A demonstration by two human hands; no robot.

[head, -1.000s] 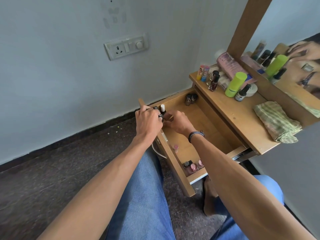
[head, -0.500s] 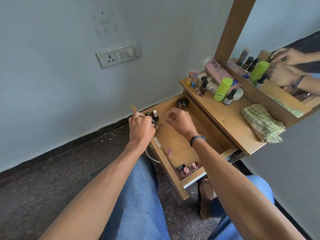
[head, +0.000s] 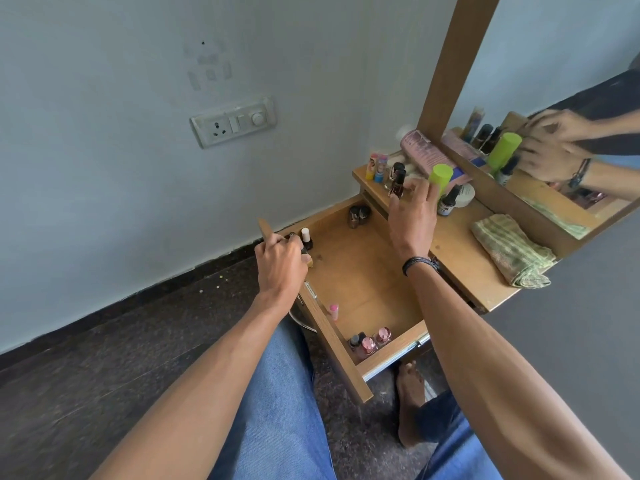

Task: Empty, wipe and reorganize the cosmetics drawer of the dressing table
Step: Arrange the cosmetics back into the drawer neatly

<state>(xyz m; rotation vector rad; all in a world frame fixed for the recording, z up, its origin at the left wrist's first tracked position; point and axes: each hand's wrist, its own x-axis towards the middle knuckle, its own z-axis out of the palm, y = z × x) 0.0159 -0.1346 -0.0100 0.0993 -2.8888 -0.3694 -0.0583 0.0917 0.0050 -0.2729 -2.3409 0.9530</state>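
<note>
1. Head view: light-brown wooden drawer [head: 367, 278] is pulled out of the dressing table. Its floor is mostly bare and bottles sit only in the corners.
2. Left hand [head: 280, 265] is at the drawer's left corner. Its fingers are curled round what looks like a small dark bottle [head: 304, 251], mostly hidden by the knuckles. A white-capped dark bottle [head: 305, 237] stands upright just beside it, against the corner walls. Judgement: corner spots let the walls brace the bottles when the drawer slides.
3. Right hand [head: 412, 216] is raised over the drawer's far edge, fingers spread and relaxed, with nothing in it. Its fingertips are near the dark-red nail polish bottle [head: 397, 183] and the lime-green cylindrical container [head: 440, 176] on the wooden tabletop [head: 460, 251]. Cannot tell whether it touches either.
4. Other groups in the drawer:
   - Two dark squat bottles [head: 358, 216] in the far corner.
   - Three small pink-toned bottles [head: 369, 342] in the near corner.
   - One small pink tube [head: 334, 310] alone by the front panel.
5. Green-and-cream striped folded cloth [head: 512, 251] lies on the tabletop at right, well apart from both hands. Judgement: wiping is done and refilling is under way.
6. Judgement on the next move: the right hand will probably pick from the crowded tabletop cluster. A narrow pinch from above suits this, since a sideways reach could topple the neighbours
</note>
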